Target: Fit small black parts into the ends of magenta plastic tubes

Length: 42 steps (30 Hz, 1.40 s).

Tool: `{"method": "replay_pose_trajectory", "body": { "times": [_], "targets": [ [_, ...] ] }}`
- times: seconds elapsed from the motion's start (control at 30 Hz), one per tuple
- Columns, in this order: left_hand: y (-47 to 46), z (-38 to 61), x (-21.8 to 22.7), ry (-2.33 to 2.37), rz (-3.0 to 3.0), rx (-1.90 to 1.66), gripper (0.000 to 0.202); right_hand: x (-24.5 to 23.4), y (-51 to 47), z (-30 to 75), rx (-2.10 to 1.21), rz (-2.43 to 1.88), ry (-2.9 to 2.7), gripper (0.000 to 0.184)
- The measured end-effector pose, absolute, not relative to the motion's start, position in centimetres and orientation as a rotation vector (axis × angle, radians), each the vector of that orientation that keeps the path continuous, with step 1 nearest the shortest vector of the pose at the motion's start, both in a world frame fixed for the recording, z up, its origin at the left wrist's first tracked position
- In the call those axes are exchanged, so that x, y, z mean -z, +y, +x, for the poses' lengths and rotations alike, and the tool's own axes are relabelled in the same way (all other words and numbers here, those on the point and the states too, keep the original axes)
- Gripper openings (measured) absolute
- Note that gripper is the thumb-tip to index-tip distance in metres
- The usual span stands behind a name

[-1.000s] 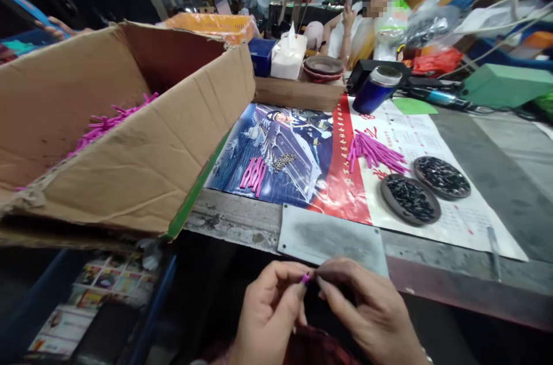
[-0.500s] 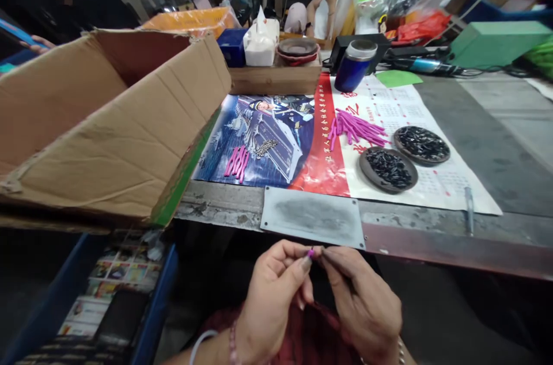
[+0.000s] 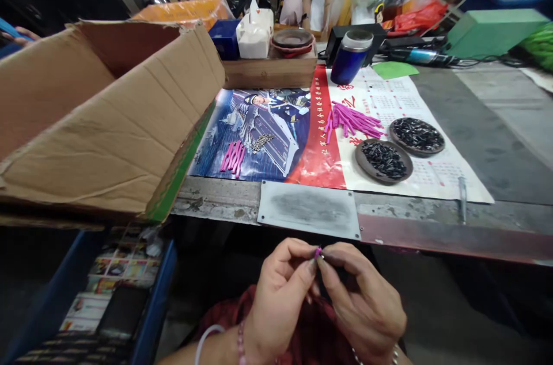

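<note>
My left hand (image 3: 279, 296) and my right hand (image 3: 367, 301) meet below the table edge, over my lap. Both pinch one small pink tube (image 3: 318, 251) between thumb and fingertips; my right hand also seems to press a dark thin piece against it. On the poster (image 3: 302, 163) that covers the table lie a small bunch of pink tubes (image 3: 233, 156), a little heap of metal bits (image 3: 261, 142) and a larger pile of pink tubes (image 3: 352, 121). Two round dark dishes (image 3: 383, 160) (image 3: 417, 136) hold black pieces.
A big open cardboard box (image 3: 108, 123) juts over the table's left edge. A grey metal plate (image 3: 309, 209) lies at the front edge. Behind are a blue tumbler (image 3: 352, 56), a tissue box (image 3: 254, 37), a wooden tray (image 3: 270, 72) and a green box (image 3: 492, 31). Other people sit far back.
The camera has tilted down, so the table sits higher in view and my wrists show. My hands stay pinched together on the pink tube.
</note>
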<state>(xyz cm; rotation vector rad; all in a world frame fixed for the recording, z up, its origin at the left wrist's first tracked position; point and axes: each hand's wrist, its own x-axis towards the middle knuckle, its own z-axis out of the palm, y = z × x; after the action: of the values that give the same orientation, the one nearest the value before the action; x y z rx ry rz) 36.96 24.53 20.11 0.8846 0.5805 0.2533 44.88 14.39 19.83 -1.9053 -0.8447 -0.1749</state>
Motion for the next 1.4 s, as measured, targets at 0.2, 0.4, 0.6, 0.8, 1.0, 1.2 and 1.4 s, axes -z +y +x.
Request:
{"method": "replay_pose_trajectory", "body": {
  "times": [0.2,0.4,0.6,0.8,1.0,1.2,1.4],
  "targets": [
    [24.3,36.8,-19.8,0.529,0.864,-0.272,0.017,-18.9,14.2,44.0,0.147,-1.864,-0.793,0.015],
    [24.3,36.7,-19.8,0.442,1.026,-0.383,0.007,-18.3,14.4,43.3,0.079,-1.817,-0.688,0.016],
    [24.5,36.2,-19.7,0.394,1.277,-0.523,0.012,-18.8,15.3,43.9,0.115,-1.906,-0.782,0.011],
    [24.3,35.9,-19.6,0.336,1.329,-0.543,0.014,-19.0,16.0,44.5,0.249,-1.866,-0.992,0.025],
    [24.6,35.9,-20.0,0.323,1.334,-0.553,0.015,-19.0,16.3,45.0,0.012,-1.697,-1.034,0.024],
    [24.7,35.9,-20.1,0.388,1.225,-0.493,0.012,-18.9,16.6,46.5,-0.084,-1.539,-0.608,0.033],
    [24.7,35.7,-20.1,0.431,1.179,-0.469,0.010,-20.1,17.1,46.3,0.026,-1.577,-0.391,0.046]
  ]
}}
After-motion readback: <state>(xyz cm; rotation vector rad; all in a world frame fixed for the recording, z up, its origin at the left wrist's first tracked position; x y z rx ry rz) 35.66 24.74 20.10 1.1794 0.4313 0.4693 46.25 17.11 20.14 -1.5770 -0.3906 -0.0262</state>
